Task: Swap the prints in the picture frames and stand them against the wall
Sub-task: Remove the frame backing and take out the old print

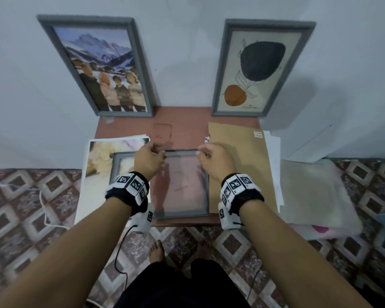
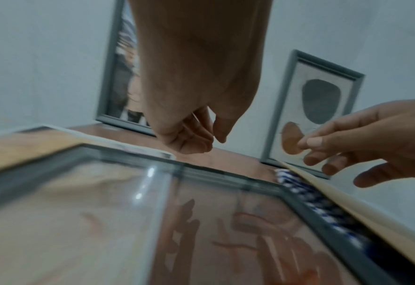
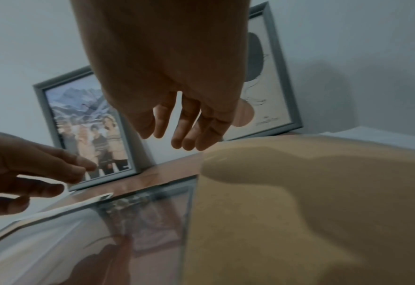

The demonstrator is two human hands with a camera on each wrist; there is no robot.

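An empty grey frame (image 1: 182,213) with its glass in lies flat on the reddish table (image 1: 187,125). Its left part rests over a pale loose print (image 1: 98,156). A brown backing board (image 1: 238,163) lies along its right side. My left hand (image 1: 149,156) and right hand (image 1: 211,156) hover over the frame's far edge, fingers loosely curled, with nothing seen in them. The left wrist view shows the frame's far rim (image 2: 225,173) below my left hand (image 2: 194,138). The right wrist view shows my right hand (image 3: 186,131) hanging relaxed above the board (image 3: 323,192).
Two grey frames stand against the wall: a family mountain photo (image 1: 102,70) on the left, an abstract print (image 1: 260,67) on the right. A small blue-and-white item (image 1: 207,138) sits by the board. White papers (image 1: 273,152) lie under the board. Folded cloth (image 1: 316,192) lies to the right.
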